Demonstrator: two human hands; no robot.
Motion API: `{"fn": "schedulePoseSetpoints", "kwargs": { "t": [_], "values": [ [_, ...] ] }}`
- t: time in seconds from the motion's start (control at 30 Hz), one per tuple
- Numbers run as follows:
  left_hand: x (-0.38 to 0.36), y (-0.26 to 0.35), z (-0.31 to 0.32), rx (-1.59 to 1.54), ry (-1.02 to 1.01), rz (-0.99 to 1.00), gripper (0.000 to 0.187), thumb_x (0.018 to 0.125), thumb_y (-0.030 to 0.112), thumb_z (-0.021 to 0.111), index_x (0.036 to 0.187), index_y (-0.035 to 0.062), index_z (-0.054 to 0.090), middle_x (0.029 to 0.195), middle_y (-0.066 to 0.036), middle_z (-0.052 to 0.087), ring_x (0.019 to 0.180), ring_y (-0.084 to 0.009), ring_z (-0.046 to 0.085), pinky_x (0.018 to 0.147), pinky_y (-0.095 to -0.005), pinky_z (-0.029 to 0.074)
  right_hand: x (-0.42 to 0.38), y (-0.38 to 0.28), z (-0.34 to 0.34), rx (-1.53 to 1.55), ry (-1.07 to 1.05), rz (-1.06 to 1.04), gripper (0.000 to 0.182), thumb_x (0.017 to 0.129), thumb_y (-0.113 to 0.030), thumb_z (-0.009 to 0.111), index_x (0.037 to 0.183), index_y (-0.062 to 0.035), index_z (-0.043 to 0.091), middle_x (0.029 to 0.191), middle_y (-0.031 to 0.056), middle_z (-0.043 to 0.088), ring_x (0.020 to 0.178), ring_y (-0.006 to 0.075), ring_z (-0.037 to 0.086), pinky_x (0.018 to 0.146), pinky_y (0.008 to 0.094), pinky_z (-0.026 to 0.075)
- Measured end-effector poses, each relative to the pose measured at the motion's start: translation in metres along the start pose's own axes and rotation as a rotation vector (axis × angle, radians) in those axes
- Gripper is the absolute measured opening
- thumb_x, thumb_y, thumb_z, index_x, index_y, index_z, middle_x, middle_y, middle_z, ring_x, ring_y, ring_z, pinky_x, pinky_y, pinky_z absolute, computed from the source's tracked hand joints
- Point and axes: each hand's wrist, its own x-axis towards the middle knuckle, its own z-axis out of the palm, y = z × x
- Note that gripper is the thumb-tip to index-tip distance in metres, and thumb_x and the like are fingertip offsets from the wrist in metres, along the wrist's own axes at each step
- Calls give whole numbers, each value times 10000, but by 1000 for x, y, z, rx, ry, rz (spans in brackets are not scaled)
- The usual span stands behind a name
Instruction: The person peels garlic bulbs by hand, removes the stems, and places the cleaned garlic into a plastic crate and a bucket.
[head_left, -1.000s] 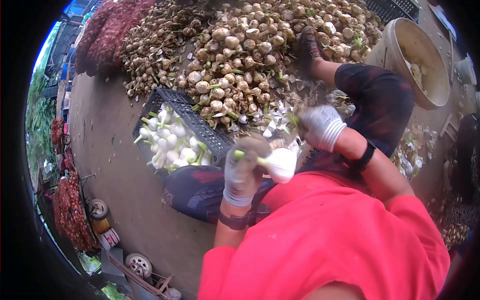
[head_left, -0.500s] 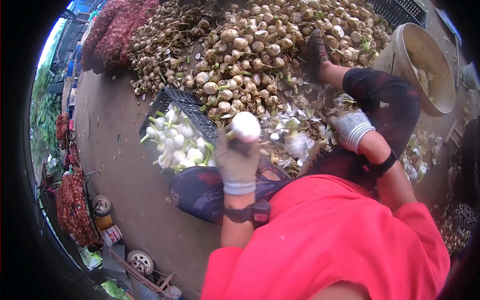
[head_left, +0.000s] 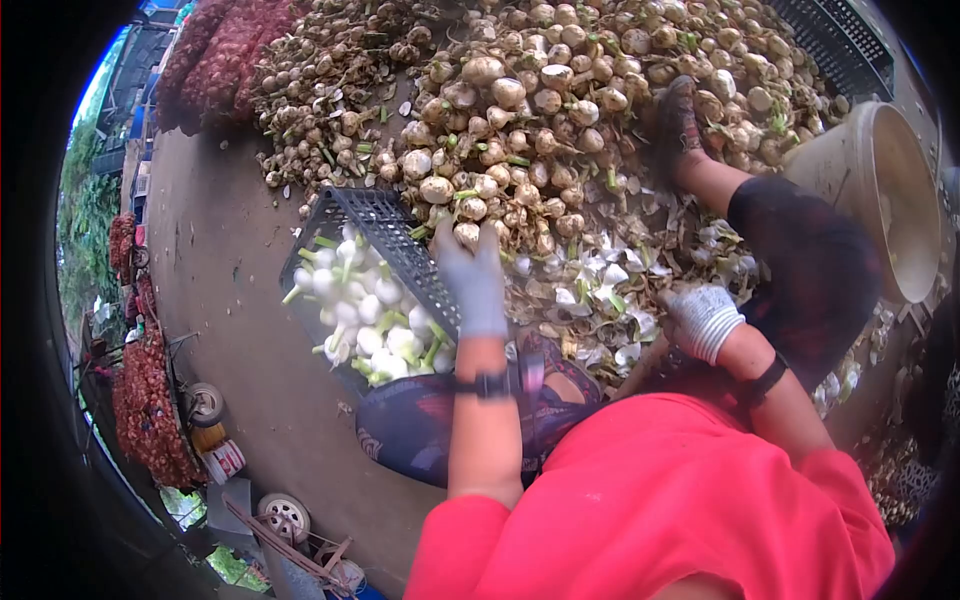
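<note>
My left hand (head_left: 472, 275), in a pale glove, reaches to the near edge of the pile of unpeeled garlic bulbs (head_left: 520, 130). Its fingers close round a brownish garlic bulb (head_left: 467, 235). Beside it on the left, a black crate (head_left: 395, 225) holds peeled white bulbs with green stems (head_left: 365, 310). My right hand (head_left: 700, 318), in a whitish glove, is closed near my bent leg, beside the loose peelings (head_left: 610, 285). What it grips is hidden.
A large pale bucket (head_left: 850, 165) stands at the right, with another black crate (head_left: 835, 45) behind it. Red net sacks (head_left: 215, 75) lie at the upper left. A cart with wheels (head_left: 285, 520) is at the lower left.
The peeled white bulb has left my left hand, which has moved up to the pile and round another bulb. My right hand stays closed near my leg. The view has shifted slightly.
</note>
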Motion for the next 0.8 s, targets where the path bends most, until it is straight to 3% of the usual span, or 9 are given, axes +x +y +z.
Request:
{"fn": "schedulePoseSetpoints", "kwargs": {
  "t": [0.1,0.3,0.37,0.43,0.5,0.57,0.67,0.77,0.8],
  "values": [
    [71,-33,60,495,-205,-256,809,730,406,709,1359,46,347,1407,-222,344,1259,-382,398,988,-456,394,13,6,6,22,-162,50,214,752,-202,586,912,-62,605,820,194,636,777,365,626,673,466,496],
    [99,-42,69,841,-300,-243,770,701,454,719,1284,56,413,1383,-163,375,1270,-315,392,959,-496,413,20,5,5,178,-74,68,271,760,-178,589,1008,-73,619,769,181,636,733,350,631,666,435,504],
    [89,-43,55,722,-277,-165,756,681,443,742,1237,16,461,1384,-178,371,1196,-321,470,952,-442,434,22,2,4,603,114,21,306,772,-150,599,1066,-71,629,755,160,636,668,294,637,649,385,515],
    [61,-48,41,425,-299,-141,687,670,369,768,1146,-57,514,1191,-259,532,1019,-338,579,902,-382,459,26,-1,8,1225,64,123,291,835,-193,601,1048,3,629,708,77,615,604,138,594,552,291,496],
    [9,-38,17,11,-388,-47,599,697,235,757,1138,-77,499,1054,-223,603,901,-264,610,798,-326,497,25,-8,-11,1348,43,172,303,869,-231,579,1042,14,627,683,46,587,587,118,563,532,271,479],
    [-53,20,-11,-443,-485,-295,521,712,109,730,1134,-81,490,1002,-155,614,822,-179,603,722,-246,502,28,-17,-8,1343,2,172,289,887,-246,561,1043,-16,640,675,32,583,556,99,533,494,250,444],
    [-121,71,-36,-552,-642,-138,561,679,120,711,1145,-103,491,962,-114,595,799,-138,572,706,-244,484,18,-35,-4,1443,-20,48,249,893,-264,559,984,-63,675,640,-7,572,546,56,512,442,222,372],
    [-143,66,-39,-96,-516,389,531,644,114,726,1101,-59,520,864,-127,582,773,-195,586,679,-298,489,-5,-35,-10,1283,-21,133,258,879,-295,613,861,-43,664,665,-16,584,530,64,483,449,215,364],
    [-146,65,-42,-103,-508,400,531,644,114,726,1101,-59,520,864,-127,582,773,-195,586,679,-298,489,-14,-38,-15,1295,0,125,250,880,-288,614,862,-43,657,662,-16,580,527,60,471,447,217,361]
  ]
}}
